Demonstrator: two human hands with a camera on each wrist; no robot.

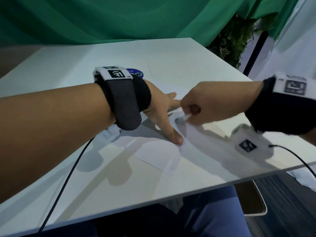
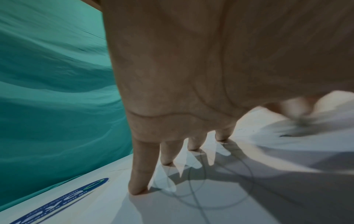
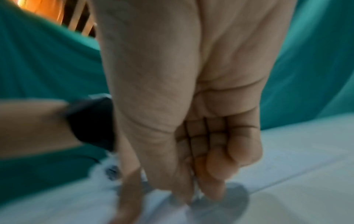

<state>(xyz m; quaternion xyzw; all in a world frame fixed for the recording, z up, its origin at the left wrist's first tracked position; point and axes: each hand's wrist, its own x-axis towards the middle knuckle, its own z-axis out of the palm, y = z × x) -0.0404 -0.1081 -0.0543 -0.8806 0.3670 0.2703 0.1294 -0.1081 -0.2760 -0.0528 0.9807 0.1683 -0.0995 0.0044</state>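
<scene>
A white sheet of paper (image 1: 153, 152) lies on the white table (image 1: 71, 177). My left hand (image 1: 168, 117) presses on it with straight, spread fingers and the thumb (image 1: 177, 138) stretched toward me; in the left wrist view the fingertips (image 2: 138, 190) stand on the sheet. My right hand (image 1: 187, 113) is curled, and its thumb and forefinger pinch a raised, crumpled part of the paper (image 1: 178, 118) just right of the left hand. The right wrist view, blurred, shows the same pinch (image 3: 195, 195) on the white paper edge.
A round blue sticker (image 1: 136, 72) sits on the table beyond the left wrist. Black cables (image 1: 68, 175) run from both wrist cameras. A green curtain (image 1: 119, 17) hangs behind the table, foliage (image 1: 234, 40) stands at the right, and the table's near edge (image 1: 171, 200) is above my knees.
</scene>
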